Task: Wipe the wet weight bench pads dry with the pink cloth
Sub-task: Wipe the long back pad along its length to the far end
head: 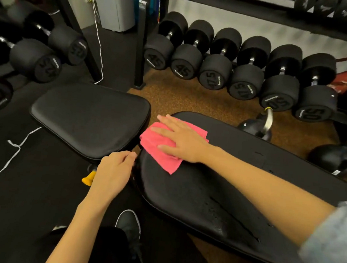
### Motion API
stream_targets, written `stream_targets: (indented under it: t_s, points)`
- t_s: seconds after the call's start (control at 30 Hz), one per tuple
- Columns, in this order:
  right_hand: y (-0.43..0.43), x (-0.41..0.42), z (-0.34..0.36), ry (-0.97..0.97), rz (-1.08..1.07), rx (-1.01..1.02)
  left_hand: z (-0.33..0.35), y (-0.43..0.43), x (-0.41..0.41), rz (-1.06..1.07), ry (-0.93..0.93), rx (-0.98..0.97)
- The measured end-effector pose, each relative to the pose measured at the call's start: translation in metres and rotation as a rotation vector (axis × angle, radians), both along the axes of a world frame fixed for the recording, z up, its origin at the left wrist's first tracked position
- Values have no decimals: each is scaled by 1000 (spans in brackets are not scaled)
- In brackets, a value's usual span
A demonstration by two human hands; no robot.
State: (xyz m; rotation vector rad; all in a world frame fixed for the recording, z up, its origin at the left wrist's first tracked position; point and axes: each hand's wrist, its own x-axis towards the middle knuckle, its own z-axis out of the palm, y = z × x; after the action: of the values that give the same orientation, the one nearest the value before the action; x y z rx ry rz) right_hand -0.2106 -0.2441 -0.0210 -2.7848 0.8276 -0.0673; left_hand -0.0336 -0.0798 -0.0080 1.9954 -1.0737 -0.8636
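Observation:
The black weight bench has two pads. The short seat pad lies at centre left. The long back pad runs from the centre toward the lower right, with water drops and streaks on its near part. A folded pink cloth lies on the far left end of the long pad. My right hand presses flat on the cloth with fingers spread. My left hand rests at the gap between the two pads, its fingers curled against the seat pad's near corner.
A row of black dumbbells lines the floor behind the bench, with more on the left. Two kettlebells stand at the right. A rack post rises behind. A white cord trails over the floor. My shoe is below.

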Motion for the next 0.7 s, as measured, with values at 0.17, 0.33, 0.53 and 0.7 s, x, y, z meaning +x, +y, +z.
stream_targets:
  t_s: [0.17,0.33,0.53,0.7]
  points:
    - [-32,21,0,40,-360,23,4,1,0,-14,-1,-11]
    - [13,15,0,14,-435,41,5,2,-3,-32,-39,-17]
    - [111,-23,5,-17,-356,25,4,3,-16,-119,-68,-4]
    - [187,-65,4,28,-338,11,2,5,-25,-220,-140,-10]
